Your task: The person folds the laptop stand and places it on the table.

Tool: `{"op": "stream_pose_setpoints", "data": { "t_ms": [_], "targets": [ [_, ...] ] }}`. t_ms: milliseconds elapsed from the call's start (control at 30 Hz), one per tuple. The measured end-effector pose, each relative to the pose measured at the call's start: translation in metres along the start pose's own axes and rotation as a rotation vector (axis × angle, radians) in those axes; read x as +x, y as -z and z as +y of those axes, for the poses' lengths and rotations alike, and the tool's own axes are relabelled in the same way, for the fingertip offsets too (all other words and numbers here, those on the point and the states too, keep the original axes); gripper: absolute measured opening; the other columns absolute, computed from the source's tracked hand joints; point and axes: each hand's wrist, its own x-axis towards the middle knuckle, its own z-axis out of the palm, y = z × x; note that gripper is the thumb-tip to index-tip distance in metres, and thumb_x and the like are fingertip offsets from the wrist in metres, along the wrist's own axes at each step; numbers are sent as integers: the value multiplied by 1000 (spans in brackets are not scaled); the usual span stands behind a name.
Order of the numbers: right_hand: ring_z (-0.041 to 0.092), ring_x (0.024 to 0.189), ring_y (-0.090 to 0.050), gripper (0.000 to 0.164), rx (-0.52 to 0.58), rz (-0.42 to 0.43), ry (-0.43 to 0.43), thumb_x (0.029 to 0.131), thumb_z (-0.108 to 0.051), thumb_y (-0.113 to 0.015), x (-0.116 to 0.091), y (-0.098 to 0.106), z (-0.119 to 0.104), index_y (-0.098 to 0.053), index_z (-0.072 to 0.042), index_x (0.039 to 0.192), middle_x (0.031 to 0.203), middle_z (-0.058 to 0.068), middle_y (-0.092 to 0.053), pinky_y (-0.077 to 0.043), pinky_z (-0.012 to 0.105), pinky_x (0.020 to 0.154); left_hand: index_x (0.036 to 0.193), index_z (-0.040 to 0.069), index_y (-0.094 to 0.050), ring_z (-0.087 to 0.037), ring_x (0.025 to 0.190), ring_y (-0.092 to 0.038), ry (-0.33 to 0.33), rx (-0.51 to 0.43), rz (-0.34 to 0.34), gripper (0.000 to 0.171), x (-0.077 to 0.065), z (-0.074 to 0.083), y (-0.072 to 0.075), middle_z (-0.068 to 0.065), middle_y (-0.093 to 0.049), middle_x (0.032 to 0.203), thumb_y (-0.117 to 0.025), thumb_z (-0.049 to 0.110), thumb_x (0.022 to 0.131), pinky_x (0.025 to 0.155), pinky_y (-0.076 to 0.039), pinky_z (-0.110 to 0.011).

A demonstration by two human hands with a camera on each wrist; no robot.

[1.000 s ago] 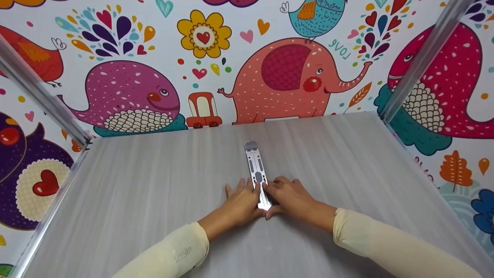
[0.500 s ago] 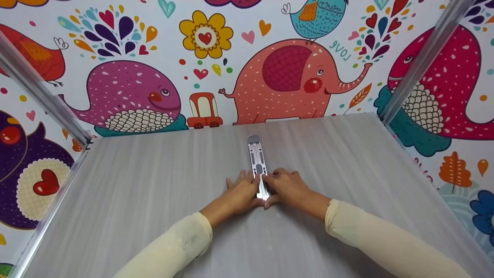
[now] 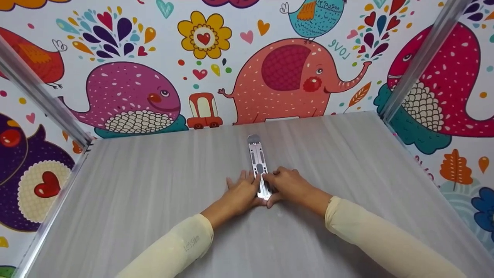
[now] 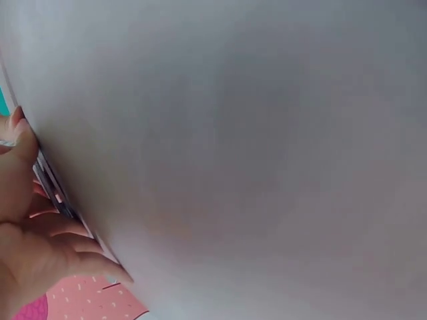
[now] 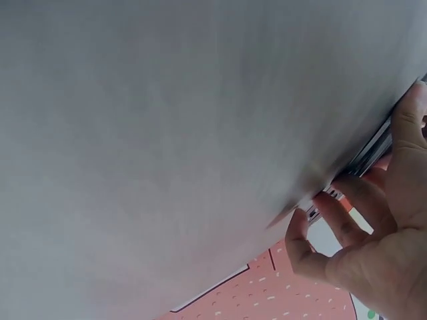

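Observation:
A slim silver folded laptop stand (image 3: pixel 256 153) with slots and grey pads lies lengthwise on the wood-grain table, its far end pointing at the back wall. My left hand (image 3: pixel 242 193) holds its near part from the left, thumb at the near end and index finger along the top. From the right, my right hand (image 3: pixel 291 185) grips the same part with bent fingers, its thumb tip meeting the left one at the near end. In the right wrist view, the fingertips of the right hand (image 5: pixel 373 233) touch the stand's edge. The left wrist view shows the stand partly hidden behind the left hand (image 4: pixel 33 233).
The grey wood-grain table (image 3: pixel 154 166) reaches back to a wall (image 3: pixel 135 23) printed with cartoon animals. Metal posts (image 3: pixel 420 58) stand at the back corners, and a metal rail (image 3: pixel 46 220) runs along the left edge.
Both hands and the laptop stand have shifted slightly away from me, toward the back wall, since one second ago. In the last half second they hardly moved.

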Motion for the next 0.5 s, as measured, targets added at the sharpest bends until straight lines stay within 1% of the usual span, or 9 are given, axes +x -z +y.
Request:
{"op": "stream_pose_setpoints", "data": {
  "t_ms": [167,233,333,433,500],
  "targets": [
    [35,94,-68,81,-22,10,61,60,-59,-83,1,1,1,-65,-14,125,106,20,-71,-56,53,70,153,3,-43,-48,146,-38,13,29,21,96,0,2,-3,-27,-44,155,-72,61,82,98,-33,-83],
    [34,89,-68,79,-32,25,89,59,-58,-83,2,1,2,-65,-14,122,101,18,-72,-57,51,68,152,3,-45,-47,145,-41,17,48,35,96,-1,2,-4,-25,-47,154,-72,61,81,96,-35,-83],
    [32,86,-68,78,-32,29,111,59,-57,-84,3,2,3,-66,-15,121,97,15,-73,-56,49,67,151,3,-48,-47,142,-44,9,71,56,94,-2,3,-4,-24,-51,151,-72,60,80,94,-38,-82],
    [29,86,-68,80,-15,9,135,62,-58,-84,3,5,4,-66,-13,126,97,12,-75,-56,48,69,151,3,-47,-47,142,-45,-7,56,56,93,-4,1,-2,-24,-50,151,-72,60,82,94,-38,-82],
    [27,88,-69,78,43,-24,153,68,-56,-84,3,9,9,-66,-10,129,101,11,-76,-57,46,74,153,4,-44,-48,144,-42,-14,8,38,92,-5,-1,1,-24,-47,154,-71,59,85,96,-36,-82]
  ]
}}
